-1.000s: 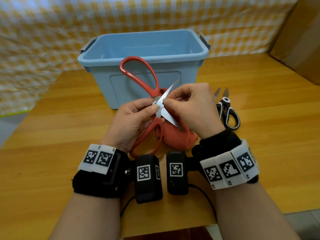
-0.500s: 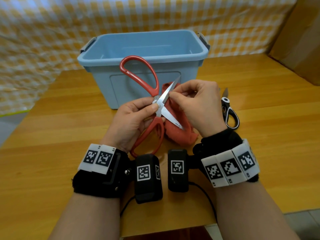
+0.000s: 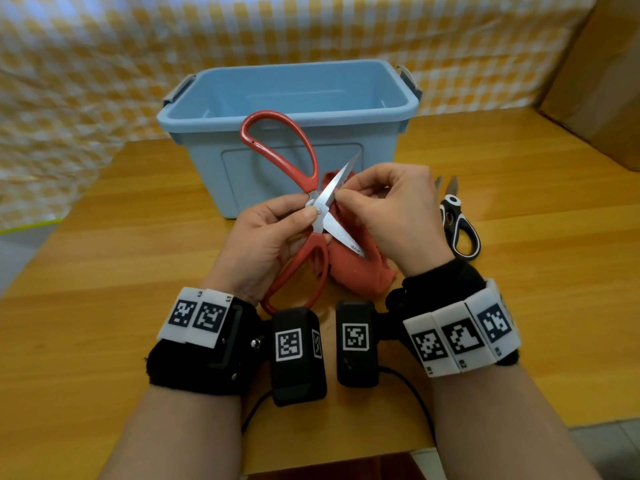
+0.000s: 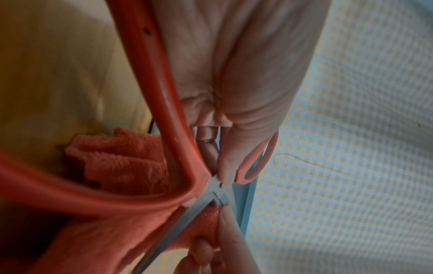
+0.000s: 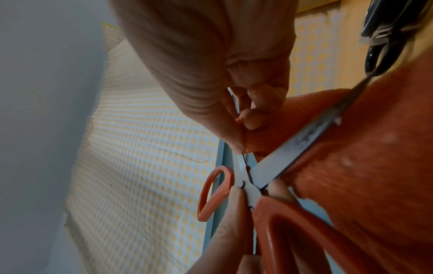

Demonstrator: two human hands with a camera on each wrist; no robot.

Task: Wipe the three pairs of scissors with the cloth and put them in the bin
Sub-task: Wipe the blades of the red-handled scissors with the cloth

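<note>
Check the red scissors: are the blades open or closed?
Open. The red scissors have their two blades spread in an X from the pivot, with the cloth behind them.

Both forearms are bare. Each wrist wears a black band (image 3: 194, 368) with white blocks (image 3: 460, 337) printed with black square codes, plus a black camera box (image 3: 298, 355) bearing a code. Thin black cables (image 3: 412, 389) trail from the boxes.

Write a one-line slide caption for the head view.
Left hand holds open red-handled scissors at the pivot while right hand wipes a blade with the red cloth.
</note>
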